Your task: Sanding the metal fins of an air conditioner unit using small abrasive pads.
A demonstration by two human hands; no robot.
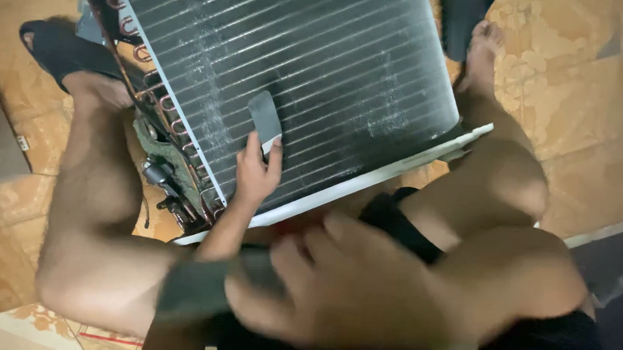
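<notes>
coil: the finned condenser coil [309, 75] of an air-conditioner unit lies tilted between the person's bare knees, its dark fins facing up, with pale dusty streaks across them
floor: patterned orange-brown tiles [578, 104] lie under the unit
step: judging by the grip, the fins are being brushed or combed, and the work looks midway since pale patches remain
next move: it would call for light strokes along the fins, so that they do not bend
right hand: the right hand [348, 287], blurred and close to the camera, is curled around a dark flat object I cannot identify
left hand: the left hand [256, 172] pinches a small grey flat tool [265, 118] against the fins, fingers closed on it
tubes: copper bends [160, 107] line the left edge
labels: a small pale tag [23, 143] lies on the tiles at left
</notes>
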